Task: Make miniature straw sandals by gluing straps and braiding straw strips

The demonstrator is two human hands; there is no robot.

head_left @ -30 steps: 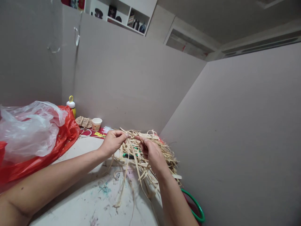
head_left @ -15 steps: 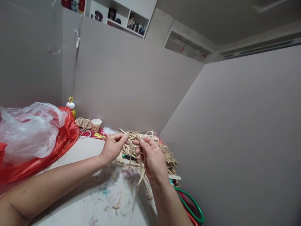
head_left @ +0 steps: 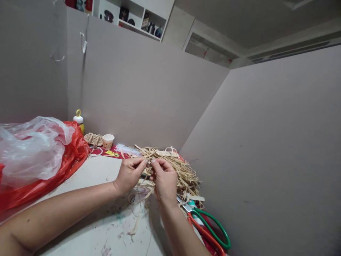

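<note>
My left hand (head_left: 132, 171) and my right hand (head_left: 164, 177) meet over the table, thumbs and forefingers pinched close together. Between the fingertips is a pale straw strip (head_left: 149, 162), its ends mostly hidden by my hands. Loose strands dangle below toward the table. Just behind them lies a heap of dry straw (head_left: 183, 174). A dark-handled tool (head_left: 144, 176) shows partly under my fingers. Beside my right forearm rest large scissors (head_left: 198, 220) with one green and one orange-red handle loop.
At left, a clear plastic bag (head_left: 39, 149) lies on a red bag (head_left: 77, 149). Farther back stand a yellow bottle (head_left: 78, 120), a woven straw piece (head_left: 93, 139) and a paper cup (head_left: 108, 141). Grey partitions (head_left: 128, 81) enclose the stained white table (head_left: 106, 220).
My right hand has moved left, closer to my left hand, and the scissors now show more fully. A long strip that hung from my right hand is less visible.
</note>
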